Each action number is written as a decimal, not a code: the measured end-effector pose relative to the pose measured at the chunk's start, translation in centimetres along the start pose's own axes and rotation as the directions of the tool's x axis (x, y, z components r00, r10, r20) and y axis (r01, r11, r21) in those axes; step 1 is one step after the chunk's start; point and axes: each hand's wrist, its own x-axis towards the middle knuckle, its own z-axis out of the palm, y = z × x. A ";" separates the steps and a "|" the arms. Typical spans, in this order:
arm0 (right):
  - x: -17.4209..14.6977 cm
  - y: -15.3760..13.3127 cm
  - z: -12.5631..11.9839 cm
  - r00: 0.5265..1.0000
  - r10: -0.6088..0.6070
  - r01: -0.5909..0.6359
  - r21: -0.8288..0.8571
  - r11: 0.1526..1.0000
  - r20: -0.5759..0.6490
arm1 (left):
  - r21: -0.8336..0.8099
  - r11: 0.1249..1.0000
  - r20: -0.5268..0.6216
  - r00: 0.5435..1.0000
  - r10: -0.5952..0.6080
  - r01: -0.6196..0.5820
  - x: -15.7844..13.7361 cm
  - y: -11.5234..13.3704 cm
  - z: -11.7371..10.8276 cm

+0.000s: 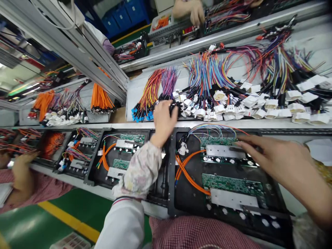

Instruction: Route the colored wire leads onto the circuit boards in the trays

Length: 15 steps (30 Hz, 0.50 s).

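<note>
Work judged part-done. Blk tray (171, 193), rigid w/ squared raised rim, sits directly before wearer & holds 2 rectang. grn circuit bds. Upper bd (219, 141): orange cables (190, 178) run to its L end, thin multicol. leads (215, 127) arc along its top edge. Lower bd (230, 182): orange cable present, no thin leads visible; if it needs a matching set, that remains outstanding. Each bd carries a flat, matte silver metal plate (224, 151). L hand (165, 119) at blk ends of purple wire bundle (169, 80), thumb apart from fingers; fingertips obscured, grip can't be confirmed. R hand (280, 162) over upper bd's R end, thumb & forefinger slightly apart; can't tell if a lead is pinched. Stock alongside: slim, flexible wires, blocky wht plastic connectors (230, 109).
</note>
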 end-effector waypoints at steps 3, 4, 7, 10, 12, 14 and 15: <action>-0.5 0.1 -0.5 0.998 -0.063 0.063 -0.049 0.997 0.013 | 0.207 0.939 0.034 0.957 -0.288 0.275 4.4 -2.0 -0.1; -0.6 0.2 -0.8 0.998 -0.057 0.057 -0.038 0.998 0.005 | 0.226 0.932 0.072 0.949 -0.307 0.284 5.5 -2.5 -0.1; -0.9 0.3 -1.9 0.999 0.008 -0.007 0.031 0.999 -0.040 | 0.150 0.945 0.096 0.947 -0.308 0.292 7.1 -3.7 -0.2; -1.0 -0.1 -3.2 0.989 0.049 -0.036 0.087 0.996 -0.142 | -0.024 0.967 -0.065 0.965 -0.254 0.253 6.9 -3.0 -1.1; -0.7 -0.9 -4.0 0.962 0.017 0.003 0.074 0.997 -0.271 | -0.183 0.976 -0.199 0.968 -0.151 0.115 5.3 -0.8 -2.3; -0.2 -2.0 -4.7 0.905 -0.081 0.090 0.001 0.996 -0.418 | -0.308 0.947 -0.158 0.987 0.042 -0.089 2.7 2.7 -3.6; 0.1 -2.6 -4.9 0.876 -0.140 0.129 -0.055 0.990 -0.462 | -0.376 0.909 -0.095 0.983 0.155 -0.180 1.2 4.6 -4.3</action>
